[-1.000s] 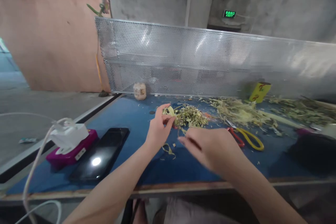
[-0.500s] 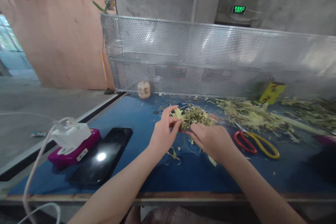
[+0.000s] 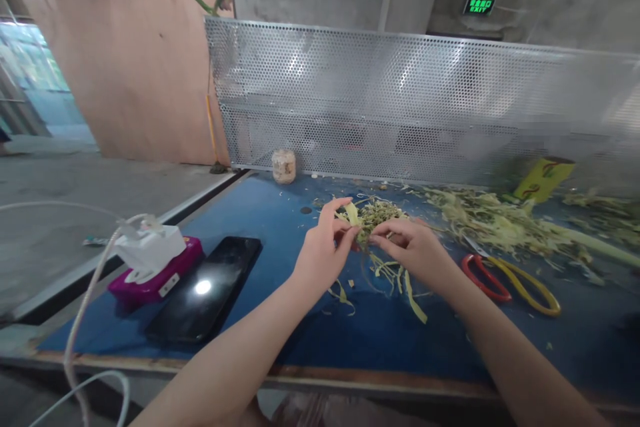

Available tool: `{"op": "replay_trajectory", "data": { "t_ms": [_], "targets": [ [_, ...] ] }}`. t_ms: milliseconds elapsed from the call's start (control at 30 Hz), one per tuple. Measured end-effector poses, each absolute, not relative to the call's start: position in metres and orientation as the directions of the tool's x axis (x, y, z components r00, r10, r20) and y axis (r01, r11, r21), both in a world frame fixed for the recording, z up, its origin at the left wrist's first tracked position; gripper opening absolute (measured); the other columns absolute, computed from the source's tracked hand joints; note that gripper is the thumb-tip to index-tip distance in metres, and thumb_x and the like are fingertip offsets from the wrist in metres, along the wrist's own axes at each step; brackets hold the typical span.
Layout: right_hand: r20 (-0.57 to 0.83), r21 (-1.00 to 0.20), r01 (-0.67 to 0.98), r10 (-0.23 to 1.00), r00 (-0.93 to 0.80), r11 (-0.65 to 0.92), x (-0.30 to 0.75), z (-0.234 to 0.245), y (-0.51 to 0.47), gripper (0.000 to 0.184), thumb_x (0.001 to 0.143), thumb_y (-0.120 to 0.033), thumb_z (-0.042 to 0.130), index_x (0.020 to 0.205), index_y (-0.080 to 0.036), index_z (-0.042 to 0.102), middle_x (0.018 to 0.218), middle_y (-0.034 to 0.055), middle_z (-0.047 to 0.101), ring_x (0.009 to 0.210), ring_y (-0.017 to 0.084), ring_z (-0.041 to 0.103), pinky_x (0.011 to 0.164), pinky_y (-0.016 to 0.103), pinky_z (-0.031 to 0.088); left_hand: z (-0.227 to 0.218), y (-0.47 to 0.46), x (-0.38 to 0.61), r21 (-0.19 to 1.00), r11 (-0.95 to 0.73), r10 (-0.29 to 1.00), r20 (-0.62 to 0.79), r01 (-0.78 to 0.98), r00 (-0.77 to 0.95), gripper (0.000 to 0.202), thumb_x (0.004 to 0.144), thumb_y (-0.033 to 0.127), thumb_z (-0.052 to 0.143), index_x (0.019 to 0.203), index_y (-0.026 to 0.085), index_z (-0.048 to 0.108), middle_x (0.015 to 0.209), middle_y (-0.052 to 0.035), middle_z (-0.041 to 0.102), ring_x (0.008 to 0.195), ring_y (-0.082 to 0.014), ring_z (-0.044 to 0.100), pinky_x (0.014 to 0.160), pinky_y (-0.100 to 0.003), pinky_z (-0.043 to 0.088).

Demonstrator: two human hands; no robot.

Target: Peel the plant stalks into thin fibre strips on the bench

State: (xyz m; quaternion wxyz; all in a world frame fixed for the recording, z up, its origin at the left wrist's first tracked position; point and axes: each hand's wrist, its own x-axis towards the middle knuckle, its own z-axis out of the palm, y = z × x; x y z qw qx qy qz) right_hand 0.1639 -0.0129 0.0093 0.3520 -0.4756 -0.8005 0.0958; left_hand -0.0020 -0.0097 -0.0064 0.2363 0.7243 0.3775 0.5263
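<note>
My left hand [image 3: 320,250] pinches a pale green husk-like strip [image 3: 353,213] that stands up between thumb and fingers. Just to its right, my right hand [image 3: 420,247] has thumb and fingertips closed close to the same bit of plant; what they grip is too small to make out. Behind both hands lies a heap of shredded dry plant bits [image 3: 384,211]. Loose strips [image 3: 413,297] are scattered below the right hand on the blue tabletop [image 3: 310,337]. Scissors [image 3: 525,285] with one red and one yellow handle rest right of my right hand.
A larger heap of pale husk strips [image 3: 483,217] spreads at the right, with a yellow box [image 3: 545,180] behind it. At left are a black phone [image 3: 213,293] and a purple power strip [image 3: 150,287] with white plugs. A whitish jar [image 3: 284,167] stands by the perforated metal screen [image 3: 350,93].
My right hand has drawn slightly back from the left, opening a small gap between the fingertips. More loose strips show beneath it. The whole view has shifted a little.
</note>
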Motion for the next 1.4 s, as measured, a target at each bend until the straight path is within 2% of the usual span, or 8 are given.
{"op": "replay_trajectory", "data": {
  "t_ms": [167, 300, 467, 700, 833, 1000, 1133, 1400],
  "targets": [
    [0.493, -0.469, 0.660, 0.794, -0.356, 0.587, 0.165, 0.008, -0.012, 0.014, 0.079, -0.026, 0.048, 0.072, -0.019, 0.057, 0.062, -0.0008, 0.052, 0.047, 0.008, 0.039, 0.045, 0.020, 0.031, -0.006, -0.010, -0.002, 0.734, -0.606, 0.794, 0.582, 0.307, 0.176, 0.039, 0.080, 0.024, 0.046, 0.117, 0.021, 0.034, 0.062, 0.0034, 0.064, 0.060, -0.0132, 0.062, 0.062, -0.023, 0.044],
    [0.420, -0.614, 0.572, 0.838, -0.348, 0.545, 0.165, 0.007, -0.012, 0.014, 0.078, -0.030, 0.048, 0.072, -0.018, 0.051, 0.055, -0.0044, 0.041, 0.041, 0.005, 0.028, 0.040, 0.019, 0.025, -0.006, -0.009, -0.002, 0.735, -0.611, 0.790, 0.586, 0.295, 0.179, 0.038, 0.080, 0.023, 0.046, 0.117, 0.020, 0.034, 0.061, 0.0036, 0.063, 0.059, -0.0125, 0.061, 0.061, -0.023, 0.044],
    [0.378, -0.761, 0.394, 0.846, -0.376, 0.515, 0.168, 0.004, -0.007, 0.019, 0.080, -0.034, 0.044, 0.072, -0.018, 0.051, 0.051, -0.0055, 0.034, 0.042, 0.007, 0.029, 0.042, 0.020, 0.025, -0.007, -0.009, -0.001, 0.740, -0.622, 0.783, 0.590, 0.254, 0.199, 0.038, 0.079, 0.021, 0.048, 0.115, 0.020, 0.035, 0.064, 0.0036, 0.063, 0.058, -0.0111, 0.062, 0.062, -0.022, 0.045],
    [0.390, -0.768, 0.388, 0.852, -0.350, 0.510, 0.165, 0.001, -0.006, 0.017, 0.075, -0.033, 0.051, 0.068, -0.018, 0.052, 0.059, -0.0028, 0.043, 0.048, 0.008, 0.036, 0.047, 0.022, 0.030, -0.009, -0.007, -0.001, 0.761, -0.604, 0.797, 0.576, 0.238, 0.180, 0.040, 0.078, 0.021, 0.050, 0.115, 0.022, 0.035, 0.063, 0.0047, 0.060, 0.055, -0.0112, 0.060, 0.057, -0.022, 0.045],
    [0.434, -0.730, 0.400, 0.828, -0.355, 0.554, 0.163, 0.000, -0.007, 0.016, 0.075, -0.030, 0.051, 0.065, -0.017, 0.053, 0.063, -0.0009, 0.047, 0.056, 0.009, 0.042, 0.053, 0.022, 0.033, -0.008, -0.007, -0.001, 0.777, -0.579, 0.815, 0.553, 0.249, 0.172, 0.042, 0.077, 0.023, 0.051, 0.116, 0.023, 0.036, 0.061, 0.0052, 0.059, 0.047, -0.0102, 0.057, 0.051, -0.021, 0.043],
    [0.400, -0.771, 0.351, 0.834, -0.380, 0.531, 0.165, -0.002, -0.006, 0.018, 0.078, -0.029, 0.048, 0.065, -0.018, 0.052, 0.060, -0.0018, 0.046, 0.053, 0.009, 0.040, 0.051, 0.022, 0.033, -0.008, -0.007, 0.001, 0.862, -0.503, 0.856, 0.487, 0.065, 0.174, 0.052, 0.076, 0.026, 0.054, 0.122, 0.023, 0.031, 0.066, 0.0034, 0.060, 0.043, -0.0095, 0.055, 0.048, -0.023, 0.043],
    [0.391, -0.789, 0.354, 0.855, -0.342, 0.502, 0.166, -0.005, -0.005, 0.019, 0.081, -0.029, 0.045, 0.068, -0.018, 0.052, 0.057, -0.0032, 0.044, 0.047, 0.007, 0.036, 0.047, 0.021, 0.030, -0.005, -0.007, 0.003, 0.894, -0.433, 0.870, 0.448, -0.117, 0.206, 0.050, 0.074, 0.025, 0.056, 0.117, 0.020, 0.033, 0.062, 0.0047, 0.057, 0.039, -0.0083, 0.053, 0.045, -0.022, 0.043],
    [0.482, -0.653, 0.510, 0.827, -0.291, 0.560, 0.160, -0.007, -0.008, 0.025, 0.084, -0.029, 0.038, 0.063, -0.018, 0.046, 0.054, -0.0039, 0.039, 0.047, 0.007, 0.036, 0.046, 0.019, 0.030, -0.004, -0.005, 0.003, 0.896, -0.373, 0.867, 0.429, -0.239, 0.254, 0.043, 0.073, 0.024, 0.057, 0.110, 0.020, 0.036, 0.062, 0.0065, 0.055, 0.038, -0.0079, 0.053, 0.044, -0.023, 0.044]
  ]
}}
